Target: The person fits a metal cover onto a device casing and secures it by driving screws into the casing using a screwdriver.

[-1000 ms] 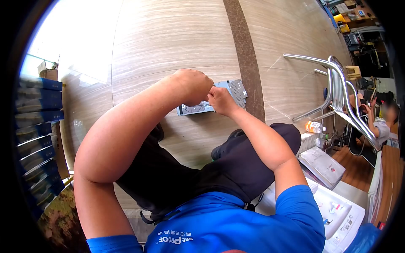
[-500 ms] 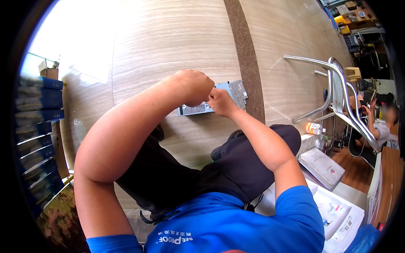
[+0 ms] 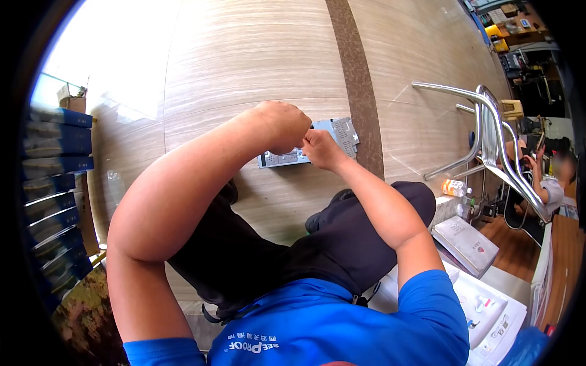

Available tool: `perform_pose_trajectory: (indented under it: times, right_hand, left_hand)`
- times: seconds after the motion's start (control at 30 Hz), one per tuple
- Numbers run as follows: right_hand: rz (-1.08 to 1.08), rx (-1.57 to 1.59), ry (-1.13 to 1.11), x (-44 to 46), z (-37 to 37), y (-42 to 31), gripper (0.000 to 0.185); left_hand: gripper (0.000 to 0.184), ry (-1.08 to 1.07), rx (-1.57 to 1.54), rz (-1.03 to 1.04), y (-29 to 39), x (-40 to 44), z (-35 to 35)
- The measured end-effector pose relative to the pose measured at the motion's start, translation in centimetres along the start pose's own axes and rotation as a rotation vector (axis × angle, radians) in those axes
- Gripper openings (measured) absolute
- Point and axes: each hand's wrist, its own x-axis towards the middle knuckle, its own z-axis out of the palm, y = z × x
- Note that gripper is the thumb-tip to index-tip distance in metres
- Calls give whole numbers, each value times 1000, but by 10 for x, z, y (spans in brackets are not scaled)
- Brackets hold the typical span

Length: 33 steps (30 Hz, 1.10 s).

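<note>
The silver-grey, boxy metal unit (image 3: pixel 339 132) lies at twelve o'clock on the glossy beige tiled floor (image 3: pixel 244 61). Handling looks under way; what is done or left is unclear, its middle being covered. From eight o'clock, the bare left hand (image 3: pixel 284 125) arches over, fingers curled out of sight; from four o'clock, the bare right hand (image 3: pixel 321 148) meets it, fingers folded in. How open each is, or what it grips, I cannot tell.

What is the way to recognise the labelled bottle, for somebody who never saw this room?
Find the metal chair on the right side of the view. Near its closest foot, just past the person's right knee, is the labelled bottle. Its orange-and-white label separates it from the clear bottle beside it.
</note>
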Motion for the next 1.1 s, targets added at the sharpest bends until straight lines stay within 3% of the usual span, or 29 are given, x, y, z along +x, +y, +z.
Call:
perform_pose_trajectory:
  times: [0.37, 0.53, 0.87, 1.1]
  right_hand:
    - [68, -49, 81, 2, -2, -4, 11]
    - [-58, -32, 68, 2, -2, 0, 12]
    - [-54, 13, 11, 0, 2, 2, 11]
    - [20, -53, 71, 1, -2, -4, 11]
  left_hand:
    - [30, -15, 26, 15, 0, 0, -1]
    - [31, 2, 32, 36, 0, 0, 1]
    - [31, -15, 4, 4, 2, -1, -2]
    - [31, -9, 6, 16, 1, -2, -2]
